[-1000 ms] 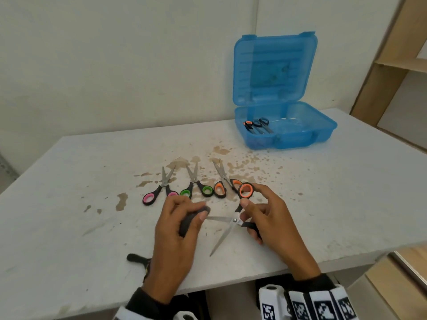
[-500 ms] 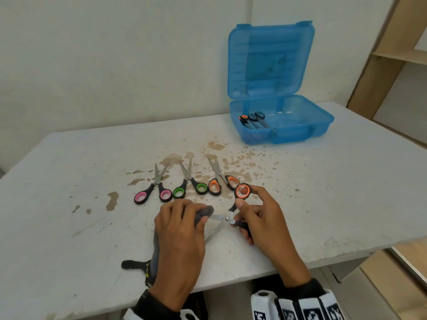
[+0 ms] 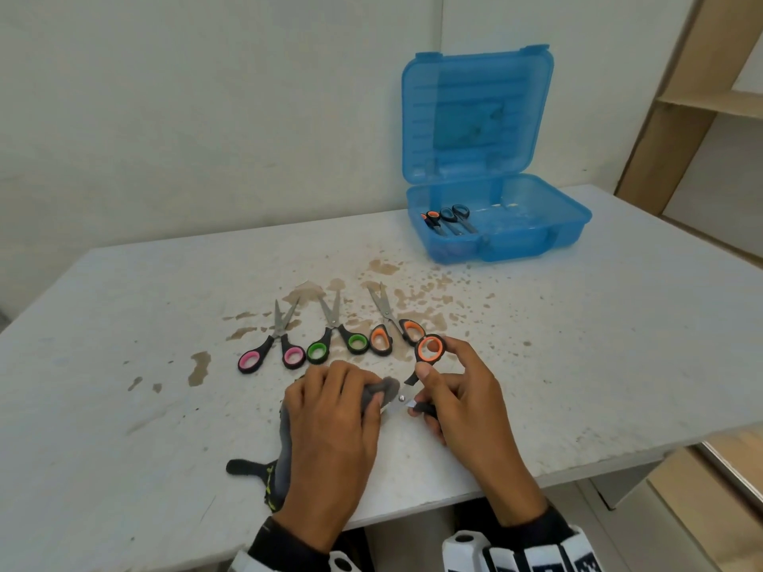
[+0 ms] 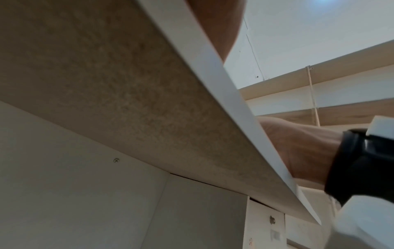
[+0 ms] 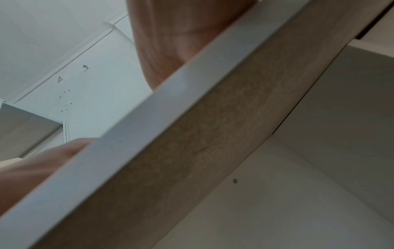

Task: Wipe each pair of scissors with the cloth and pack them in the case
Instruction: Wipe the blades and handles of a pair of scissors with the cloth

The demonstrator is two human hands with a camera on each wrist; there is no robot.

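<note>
My right hand [image 3: 450,390] grips the handles of orange-and-black scissors [image 3: 429,349] near the table's front edge. My left hand [image 3: 334,410] holds a grey cloth [image 3: 382,392] wrapped round their blades, which are hidden up to the pivot. Three more pairs lie in a row behind my hands: pink-handled scissors [image 3: 272,344], green-handled scissors [image 3: 336,336] and orange-handled scissors [image 3: 390,324]. The blue case [image 3: 501,225] stands open at the back right with two pairs of scissors [image 3: 448,218] inside. Both wrist views show only the table's underside and front edge [image 4: 213,70].
Brown stains [image 3: 417,299] spot the white table [image 3: 144,324] around the row of scissors. The cloth's dark end [image 3: 243,468] trails toward the front edge. A wooden shelf unit [image 3: 702,101] stands at the right. The wall is close behind the table.
My left hand has slid the cloth along the open blades toward the pivot, covering them. The right hand has kept its hold on the handles.
</note>
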